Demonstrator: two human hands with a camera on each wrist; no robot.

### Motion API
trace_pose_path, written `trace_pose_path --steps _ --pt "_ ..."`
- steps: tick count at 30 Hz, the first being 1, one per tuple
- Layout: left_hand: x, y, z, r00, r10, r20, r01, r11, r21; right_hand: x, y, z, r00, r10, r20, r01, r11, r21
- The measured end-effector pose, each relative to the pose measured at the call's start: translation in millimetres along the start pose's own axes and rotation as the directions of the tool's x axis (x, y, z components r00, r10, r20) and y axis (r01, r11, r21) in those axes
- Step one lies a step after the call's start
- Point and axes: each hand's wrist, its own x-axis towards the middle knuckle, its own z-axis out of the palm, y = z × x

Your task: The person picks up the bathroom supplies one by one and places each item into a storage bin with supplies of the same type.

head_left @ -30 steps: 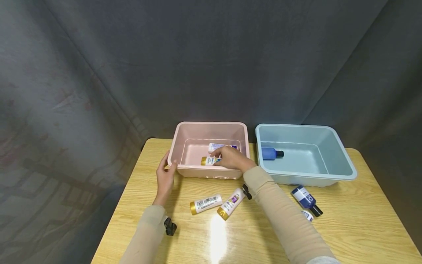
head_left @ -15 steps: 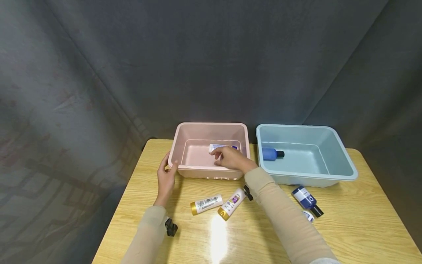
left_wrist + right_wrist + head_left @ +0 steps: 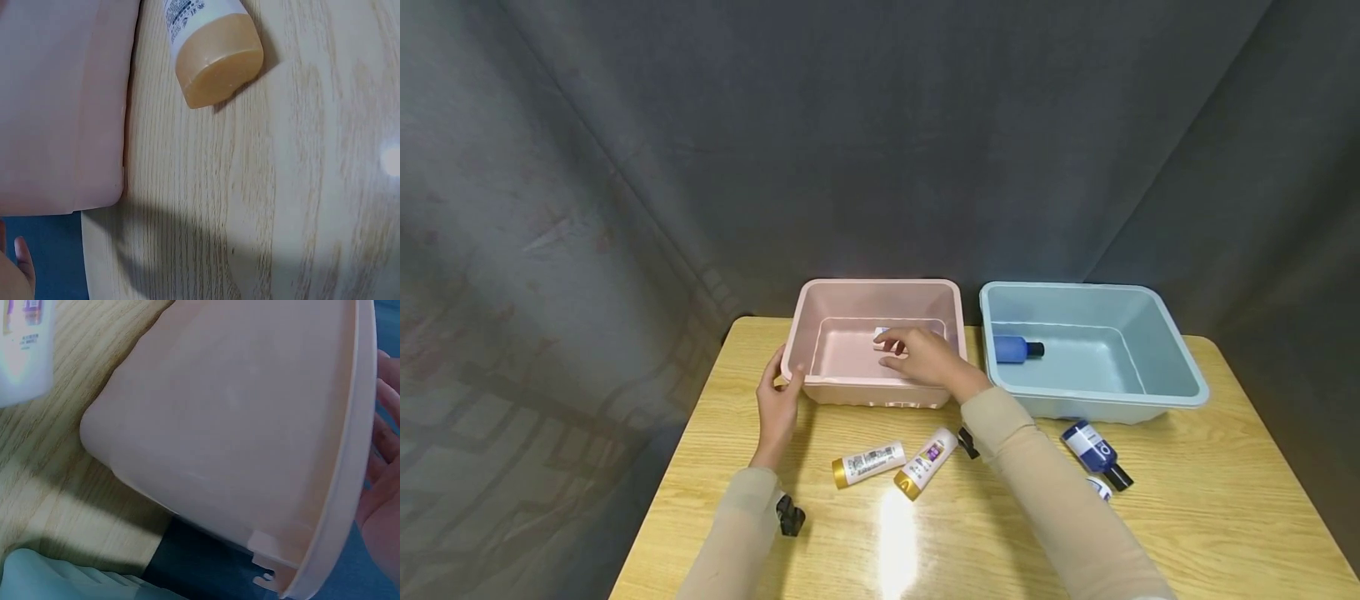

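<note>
Brushing low, the parted right grip (image 3: 927, 357) could shift the white tube (image 3: 879, 332), left grip (image 3: 778, 406) clamping the pink plastic bin (image 3: 850, 392).

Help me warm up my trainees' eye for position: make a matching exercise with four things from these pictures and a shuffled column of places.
Things
1. left hand
2. right hand
3. plain blue bottle
4. navy bottle with a pale label

Places
A. extended over the near rim into the pink bin
B. lying on the table, in front of the blue bin
C. at the pink bin's near left corner
D. lying inside the blue bin

Right pairs: 1-C, 2-A, 3-D, 4-B
</note>
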Motion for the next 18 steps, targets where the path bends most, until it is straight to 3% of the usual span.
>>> trace_pose_path --steps 4,9,13,18 --pt "-6.9 18.9 0.3 1.0 0.0 0.002 0.0 1.0 0.009 -4.5 -6.2 -0.8 0.999 -0.037 -0.031 0.036 0.999 -0.028" --pt "-7.8 23.2 2.0 1.0 -0.008 -0.012 0.008 1.0 0.022 -13.5 -15.1 -2.8 0.999 -0.028 -0.03 0.026 0.998 -0.05" --pt "-6.0 19.0 2.1 1.0 0.004 -0.02 -0.004 1.0 0.026 -21.0 -22.7 -4.1 0.999 -0.023 -0.038 0.021 0.999 -0.045" --pt "3.2 -4.7 1.3 1.0 -0.002 -0.022 0.002 1.0 -0.005 -30.1 -30.4 -4.1 0.994 -0.067 -0.081 0.065 0.997 -0.03"
